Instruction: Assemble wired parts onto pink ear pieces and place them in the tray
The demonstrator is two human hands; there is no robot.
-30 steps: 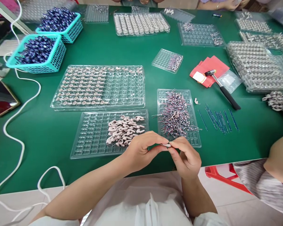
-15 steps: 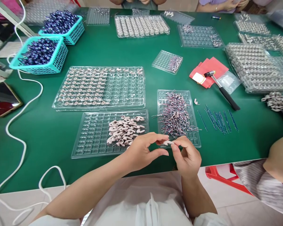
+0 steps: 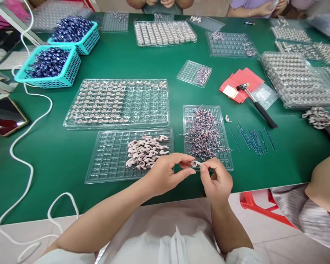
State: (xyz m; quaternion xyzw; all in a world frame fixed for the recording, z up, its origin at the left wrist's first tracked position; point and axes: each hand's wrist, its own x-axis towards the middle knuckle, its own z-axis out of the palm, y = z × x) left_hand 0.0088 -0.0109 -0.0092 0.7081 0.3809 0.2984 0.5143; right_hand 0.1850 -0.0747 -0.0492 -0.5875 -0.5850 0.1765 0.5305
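Both hands, left [image 3: 165, 174] and right [image 3: 216, 179], pinch one small pale pink tube piece [image 3: 194, 163]; I should grip lightly, keeping it steady above the green surface [image 3: 57, 157].

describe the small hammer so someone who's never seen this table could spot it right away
Start at the green table and go to its right half, to the red paper sheets beside the stacked clear trays. The hammer lies with its metal head on the red paper and its black handle slanting toward the near-right. It is the only tool there with a handle.
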